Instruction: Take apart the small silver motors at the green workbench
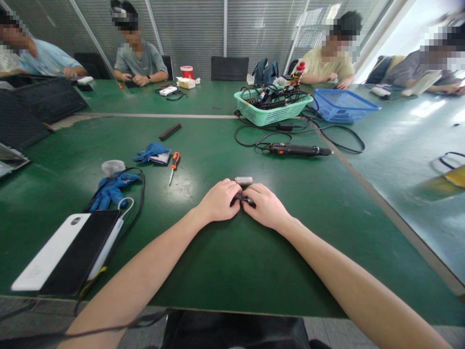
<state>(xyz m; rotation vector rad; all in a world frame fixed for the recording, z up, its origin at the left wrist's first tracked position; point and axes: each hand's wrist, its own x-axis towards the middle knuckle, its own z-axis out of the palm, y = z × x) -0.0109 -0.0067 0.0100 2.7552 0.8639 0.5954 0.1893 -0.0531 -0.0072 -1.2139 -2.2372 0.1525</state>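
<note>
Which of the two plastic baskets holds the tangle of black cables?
The mint-green basket, heaped with black cables, sitting just left of the blue basket.

left hand (218, 199): palm down | right hand (267, 207): palm down | fingers (233, 190): curled inward

Daylight from the window (428, 24) at right glares on the green table (428, 145); edges bow outward.

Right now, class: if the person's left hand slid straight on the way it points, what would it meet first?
Probably the small silver cylinder just beyond the left hand, though depth is hard to judge from this view.
</note>
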